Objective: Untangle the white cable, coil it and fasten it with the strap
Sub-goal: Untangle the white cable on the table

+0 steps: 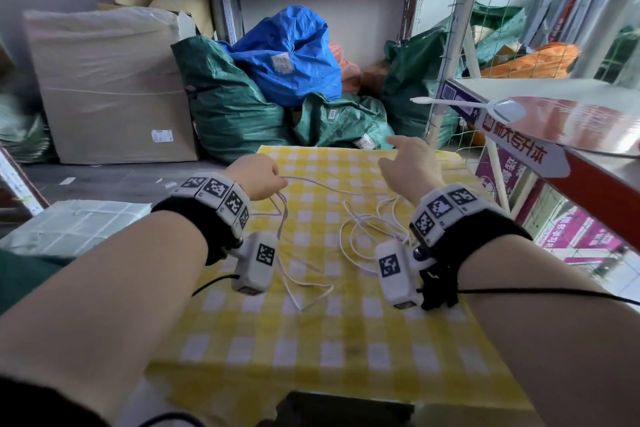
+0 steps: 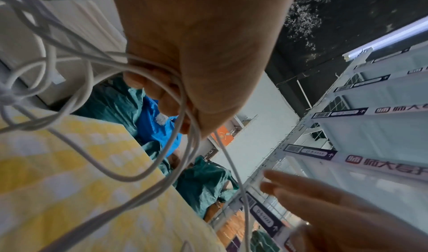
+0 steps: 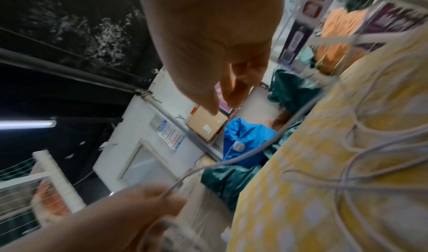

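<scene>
The thin white cable (image 1: 313, 183) lies in loose tangled loops on the yellow checked tablecloth (image 1: 346, 340). My left hand (image 1: 258, 175) is above the cloth's far left part, fingers curled round several gathered strands of the cable (image 2: 129, 180). One strand runs from it to the right across the cloth. My right hand (image 1: 408, 159) hovers over the far right of the cloth with fingers stretched out and holds nothing. In the right wrist view the right hand (image 3: 208, 36) is empty, while the left hand (image 3: 129, 206) pinches the cable (image 3: 266, 143). No strap can be made out.
A metal shelf rack (image 1: 519, 87) with a hand fan (image 1: 502, 107) on it juts in close on the right. Green and blue sacks (image 1: 287, 55) pile up just beyond the table. A large cardboard box (image 1: 110, 87) and a white wrapped package (image 1: 76, 222) stand on the left.
</scene>
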`<move>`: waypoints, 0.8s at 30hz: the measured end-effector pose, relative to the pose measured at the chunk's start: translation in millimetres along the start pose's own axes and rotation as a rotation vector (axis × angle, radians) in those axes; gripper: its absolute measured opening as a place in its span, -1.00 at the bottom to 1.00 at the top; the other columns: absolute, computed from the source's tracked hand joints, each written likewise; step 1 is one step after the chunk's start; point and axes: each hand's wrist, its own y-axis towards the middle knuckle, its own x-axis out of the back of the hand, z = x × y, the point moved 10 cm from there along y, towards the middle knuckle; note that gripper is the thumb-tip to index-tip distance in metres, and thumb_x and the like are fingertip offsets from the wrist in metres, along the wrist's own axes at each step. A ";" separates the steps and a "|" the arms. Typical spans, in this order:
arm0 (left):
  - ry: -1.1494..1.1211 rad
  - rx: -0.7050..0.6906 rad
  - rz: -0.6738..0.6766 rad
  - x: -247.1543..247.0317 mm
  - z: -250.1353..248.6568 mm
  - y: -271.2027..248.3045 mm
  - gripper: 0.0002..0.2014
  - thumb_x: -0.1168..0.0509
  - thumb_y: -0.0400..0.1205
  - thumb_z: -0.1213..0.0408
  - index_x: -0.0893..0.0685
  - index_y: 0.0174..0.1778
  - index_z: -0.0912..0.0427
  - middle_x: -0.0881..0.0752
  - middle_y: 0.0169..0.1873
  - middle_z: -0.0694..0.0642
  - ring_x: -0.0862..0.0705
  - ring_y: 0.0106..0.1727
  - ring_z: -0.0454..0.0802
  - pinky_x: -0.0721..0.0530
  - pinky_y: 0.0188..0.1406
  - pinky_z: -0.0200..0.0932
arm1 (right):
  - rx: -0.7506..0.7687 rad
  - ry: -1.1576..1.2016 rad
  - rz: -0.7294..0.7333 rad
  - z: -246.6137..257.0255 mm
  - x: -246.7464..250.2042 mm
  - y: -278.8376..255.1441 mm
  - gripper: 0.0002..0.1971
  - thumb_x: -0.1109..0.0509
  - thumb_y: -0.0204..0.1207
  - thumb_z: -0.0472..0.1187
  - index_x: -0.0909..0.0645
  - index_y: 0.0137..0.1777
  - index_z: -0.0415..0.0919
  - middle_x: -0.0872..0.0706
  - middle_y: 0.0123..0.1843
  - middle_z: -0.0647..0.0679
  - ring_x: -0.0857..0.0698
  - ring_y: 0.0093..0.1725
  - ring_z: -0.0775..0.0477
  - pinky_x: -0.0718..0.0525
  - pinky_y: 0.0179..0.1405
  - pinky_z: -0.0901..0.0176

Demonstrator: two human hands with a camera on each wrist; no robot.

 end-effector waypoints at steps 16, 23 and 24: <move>-0.243 -0.046 0.013 13.7 -26.6 -11.6 -0.79 -0.12 0.63 0.39 -0.69 -0.11 0.19 -0.52 -0.34 0.02 -0.46 -0.35 -0.12 -0.38 -0.45 -0.25 | 0.280 0.106 0.061 64.7 -31.5 -11.5 -0.81 -0.31 0.61 -0.18 -0.76 -0.03 -0.20 -0.73 -0.21 -0.03 -0.68 -0.21 -0.02 -0.64 -0.18 0.16; -0.268 -0.054 0.040 7.7 -13.4 -10.0 -0.75 -0.09 0.69 0.34 -0.70 -0.05 0.12 -0.49 -0.41 0.00 -0.44 -0.46 -0.07 -0.38 -0.48 -0.24 | 0.174 0.025 -0.059 39.7 -22.0 -1.5 -0.74 -0.24 0.63 -0.22 -0.78 0.01 -0.25 -0.80 -0.06 -0.12 -0.71 -0.09 -0.11 -0.67 -0.09 0.12; -0.293 -0.059 0.027 8.6 -11.8 -9.4 -0.77 -0.12 0.68 0.33 -0.71 -0.06 0.10 -0.50 -0.43 0.00 -0.44 -0.49 -0.07 -0.38 -0.52 -0.25 | 0.164 0.029 -0.062 37.6 -22.0 -1.4 -0.73 -0.23 0.63 -0.22 -0.78 0.02 -0.27 -0.80 -0.06 -0.15 -0.73 -0.07 -0.14 -0.71 -0.03 0.06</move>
